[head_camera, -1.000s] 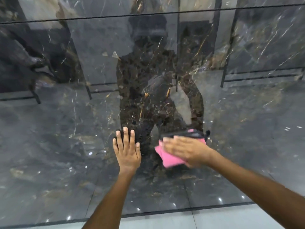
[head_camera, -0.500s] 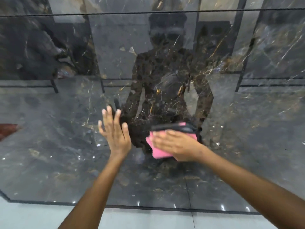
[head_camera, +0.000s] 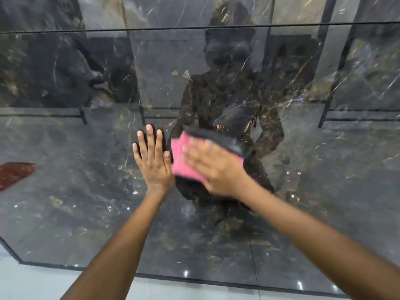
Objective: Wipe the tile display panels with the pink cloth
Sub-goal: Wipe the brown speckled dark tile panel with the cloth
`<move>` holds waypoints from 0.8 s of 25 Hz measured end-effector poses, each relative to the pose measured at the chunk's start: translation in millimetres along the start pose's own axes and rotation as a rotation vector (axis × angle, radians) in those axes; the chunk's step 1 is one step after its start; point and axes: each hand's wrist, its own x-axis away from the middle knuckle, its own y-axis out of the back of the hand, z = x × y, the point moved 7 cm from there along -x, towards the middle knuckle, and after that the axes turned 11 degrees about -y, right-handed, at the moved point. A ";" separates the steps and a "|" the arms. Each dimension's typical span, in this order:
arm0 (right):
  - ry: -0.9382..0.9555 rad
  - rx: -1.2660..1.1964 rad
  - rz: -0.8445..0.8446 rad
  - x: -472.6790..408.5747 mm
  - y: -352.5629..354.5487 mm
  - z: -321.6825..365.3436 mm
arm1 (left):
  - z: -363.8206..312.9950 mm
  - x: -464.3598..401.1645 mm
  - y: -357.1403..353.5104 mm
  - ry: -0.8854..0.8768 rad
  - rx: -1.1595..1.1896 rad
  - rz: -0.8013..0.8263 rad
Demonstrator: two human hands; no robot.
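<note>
Keep the flat right hand (head_camera: 216, 169) pressing the pink cloth (head_camera: 180, 156) on the shiny dark tile panel (head_camera: 86, 202), beside the open, empty left hand (head_camera: 154, 161).

Count taken: two bare hands, the left hand (head_camera: 154, 164) and the right hand (head_camera: 216, 169), one pink cloth (head_camera: 180, 158), one dark glossy tile panel (head_camera: 75, 202), one red patch (head_camera: 14, 173) far left.

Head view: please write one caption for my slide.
Right hand presses pink cloth on dark tile panel; left hand flat beside.
</note>
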 end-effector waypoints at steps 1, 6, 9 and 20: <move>0.149 0.035 0.177 42.7 -22.9 28.4 | -0.3 1.6 0.0 0.000 0.004 0.003; 0.354 -0.038 0.264 110.9 -3.6 9.6 | 0.7 -2.2 2.1 0.042 0.014 0.007; -0.210 -0.021 -0.109 54.0 57.3 -105.8 | -10.9 28.8 -4.4 0.047 0.067 0.062; 0.137 -0.070 0.261 190.1 -6.4 -17.7 | -50.1 139.9 -43.7 -0.020 0.021 0.212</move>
